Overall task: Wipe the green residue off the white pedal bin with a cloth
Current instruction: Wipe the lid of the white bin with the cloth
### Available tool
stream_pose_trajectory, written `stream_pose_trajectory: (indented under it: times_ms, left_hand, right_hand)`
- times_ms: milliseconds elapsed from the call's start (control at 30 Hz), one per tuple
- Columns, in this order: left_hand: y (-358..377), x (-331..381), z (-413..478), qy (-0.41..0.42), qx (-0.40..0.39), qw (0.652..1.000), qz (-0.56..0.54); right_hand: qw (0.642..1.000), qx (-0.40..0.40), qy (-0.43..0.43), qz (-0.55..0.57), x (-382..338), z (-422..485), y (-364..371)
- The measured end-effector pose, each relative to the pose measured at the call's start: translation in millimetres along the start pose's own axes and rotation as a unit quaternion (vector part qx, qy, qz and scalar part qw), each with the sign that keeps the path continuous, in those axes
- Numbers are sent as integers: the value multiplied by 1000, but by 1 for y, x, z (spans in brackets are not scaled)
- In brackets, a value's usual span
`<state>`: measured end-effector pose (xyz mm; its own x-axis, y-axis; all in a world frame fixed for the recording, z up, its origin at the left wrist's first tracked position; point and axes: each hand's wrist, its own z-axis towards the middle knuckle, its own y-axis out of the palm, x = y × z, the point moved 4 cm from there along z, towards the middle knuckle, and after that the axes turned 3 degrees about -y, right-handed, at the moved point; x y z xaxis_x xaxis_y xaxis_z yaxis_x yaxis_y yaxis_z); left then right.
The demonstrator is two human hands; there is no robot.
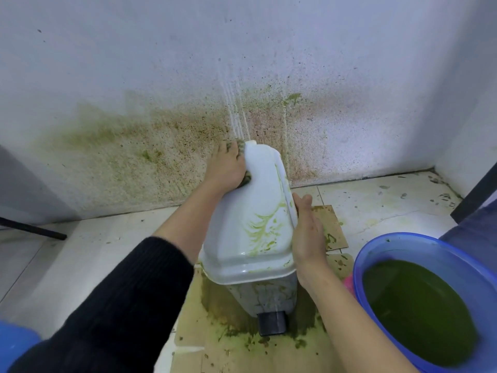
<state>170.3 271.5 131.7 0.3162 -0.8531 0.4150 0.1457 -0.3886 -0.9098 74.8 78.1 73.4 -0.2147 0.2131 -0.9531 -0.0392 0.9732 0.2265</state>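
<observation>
Though white, pedal bin point(258, 184) green-streaked.

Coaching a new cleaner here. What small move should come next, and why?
Probably draw the left hand and its cloth down the lid to the green streaks beside the right hand, which steadies the bin. The cloth sits at the far edge, where the lid looks clean; the streaks lie nearer.
</observation>
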Motion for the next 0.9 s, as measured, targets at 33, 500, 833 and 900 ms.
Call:
stream_pose_trajectory:
  times_ms: [33,500,833,900]
  left_hand:
    - [4,7,5,15,1,1000,20]
    - [11,38,-120,223,-80,970,-57]
    - [-1,-7,-221,238,9,968,-74]
    - [-8,-8,-199,150,40,983,-103]
  right_hand:
    - [1000,-1,8,23,1,1,0]
    - [997,37,18,67,3,3,-4]
    - [1000,9,-3,13,-2,-5,-1]
    - [999,-26,-22,-31,-3,-8,1]
